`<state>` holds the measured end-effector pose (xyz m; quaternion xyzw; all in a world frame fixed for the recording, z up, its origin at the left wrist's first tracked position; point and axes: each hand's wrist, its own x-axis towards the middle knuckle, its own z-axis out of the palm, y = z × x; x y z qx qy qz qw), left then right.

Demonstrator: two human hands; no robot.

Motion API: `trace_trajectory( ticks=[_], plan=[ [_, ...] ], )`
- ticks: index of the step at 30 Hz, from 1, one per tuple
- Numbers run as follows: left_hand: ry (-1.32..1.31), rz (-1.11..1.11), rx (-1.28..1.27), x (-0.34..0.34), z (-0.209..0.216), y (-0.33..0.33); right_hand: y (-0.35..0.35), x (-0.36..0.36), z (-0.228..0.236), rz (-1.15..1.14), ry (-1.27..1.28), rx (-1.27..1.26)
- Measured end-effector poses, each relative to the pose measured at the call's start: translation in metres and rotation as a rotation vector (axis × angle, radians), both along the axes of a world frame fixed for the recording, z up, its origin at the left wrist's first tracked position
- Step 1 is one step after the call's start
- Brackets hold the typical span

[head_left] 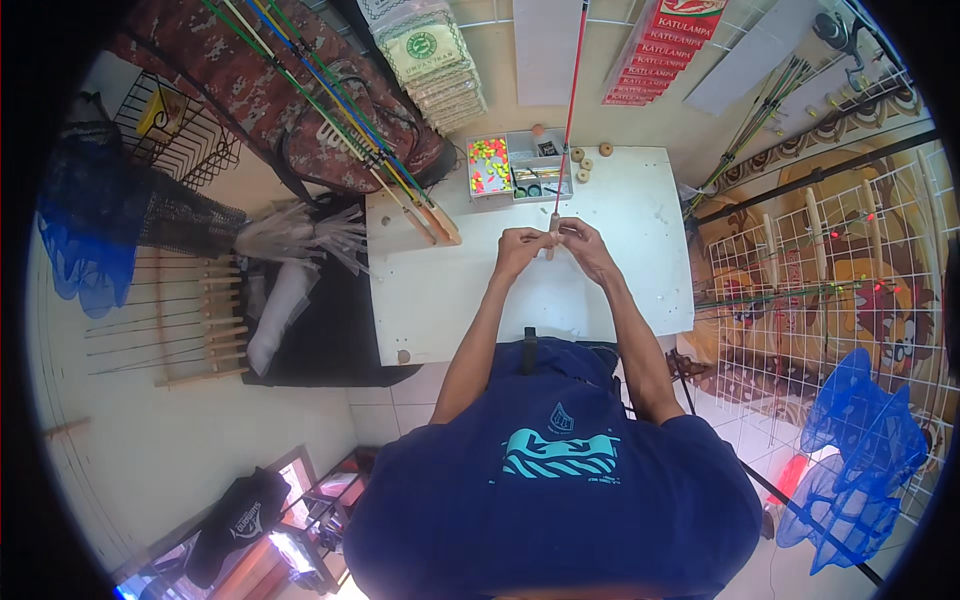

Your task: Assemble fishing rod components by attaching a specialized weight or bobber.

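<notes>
A thin red fishing rod (570, 118) with a light wooden handle (551, 252) runs away from me over the white table (430, 310). Both hands meet at its handle. My left hand (521, 250) is closed, its fingertips pinching at the handle's left side. On the other side my right hand (588, 250) is closed too, thumb and fingers pressed to the handle near its upper part. Whether a fine thread also runs between the fingertips is too small to tell. Just beyond the hands stands a compartment tray (543, 187) with small tools and jars.
Bright small floats or beads fill a box (489, 166) beside the tray. Wooden rings (584, 163) lie right of it. Several rods (375, 150) lean at the left table edge before a camouflage bag (250, 100). Blue nets (865, 430) hang on a wire rack (800, 260) at right.
</notes>
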<state>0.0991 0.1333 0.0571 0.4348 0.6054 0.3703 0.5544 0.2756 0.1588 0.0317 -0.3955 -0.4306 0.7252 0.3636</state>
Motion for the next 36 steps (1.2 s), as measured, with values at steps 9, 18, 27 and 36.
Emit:
trace_trajectory(
  ticks=[9,18,27,36],
  plan=[
    [0.017,-0.011,-0.003,0.000,0.001,-0.001,0.016,-0.003,-0.001,-0.069,0.014,-0.102],
    [-0.067,0.038,-0.004,0.000,-0.009,-0.002,0.019,-0.001,0.012,0.127,0.092,-0.275],
    [-0.132,-0.145,-0.025,-0.007,0.001,0.008,0.017,0.000,0.017,0.187,0.140,-0.286],
    [-0.117,-0.083,-0.015,-0.004,0.002,0.007,0.003,-0.002,0.029,0.004,0.032,-0.279]
  ],
)
